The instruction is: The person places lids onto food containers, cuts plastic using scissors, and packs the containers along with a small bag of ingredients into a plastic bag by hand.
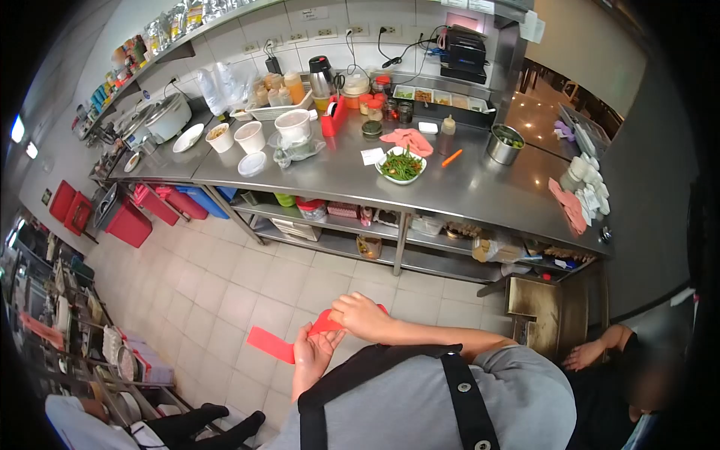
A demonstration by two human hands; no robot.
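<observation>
In front of my apron, both hands are on a red cloth (271, 344) that looks like a flat strip. My left hand (318, 349) is turned palm up, the cloth passing between its thumb and loosely curled fingers, and one flat end hangs out to the left. Bent over the cloth from the right, my right hand (361, 316) has its fingers closed on a bunched part. A bit of red shows beyond its knuckles. Both hands are above the tiled floor, apart from the steel counter (330, 174).
On the counter stand a white bowl of green beans (401, 165), an orange marker (451, 158), a steel pot (505, 144) and white tubs (250, 137). A wooden chair (534, 300) and a seated person (600, 352) are at right. Another person's legs (217, 427) show at lower left.
</observation>
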